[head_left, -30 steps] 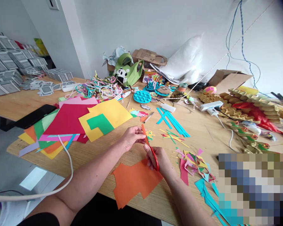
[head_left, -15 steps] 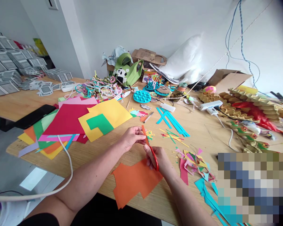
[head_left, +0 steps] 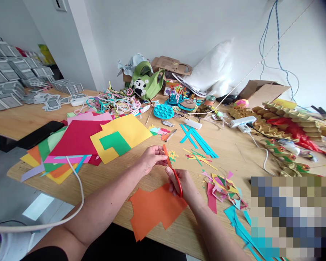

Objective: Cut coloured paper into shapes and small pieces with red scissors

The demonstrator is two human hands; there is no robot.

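Note:
My left hand (head_left: 152, 159) pinches a narrow orange paper strip (head_left: 165, 149) between thumb and fingers, its upper end sticking up past them. Just below and to the right, my right hand (head_left: 186, 185) is closed round red-handled scissors (head_left: 179, 185). They point up toward the strip; the blades are mostly hidden, so how far apart they stand does not show. Beneath both hands an orange paper sheet (head_left: 154, 208) with cut-out edges lies at the table's front. Tiny yellow and green paper bits (head_left: 173, 156) lie just beyond the fingers.
Stacked coloured paper (head_left: 78, 137) lies left beside a black phone-like slab (head_left: 40, 134). Blue strips (head_left: 202, 141) and mixed scraps (head_left: 221, 186) lie right. A white cable (head_left: 80, 188) hangs across the left forearm. Egg cartons (head_left: 296, 119) and a power strip (head_left: 243, 122) stand far right.

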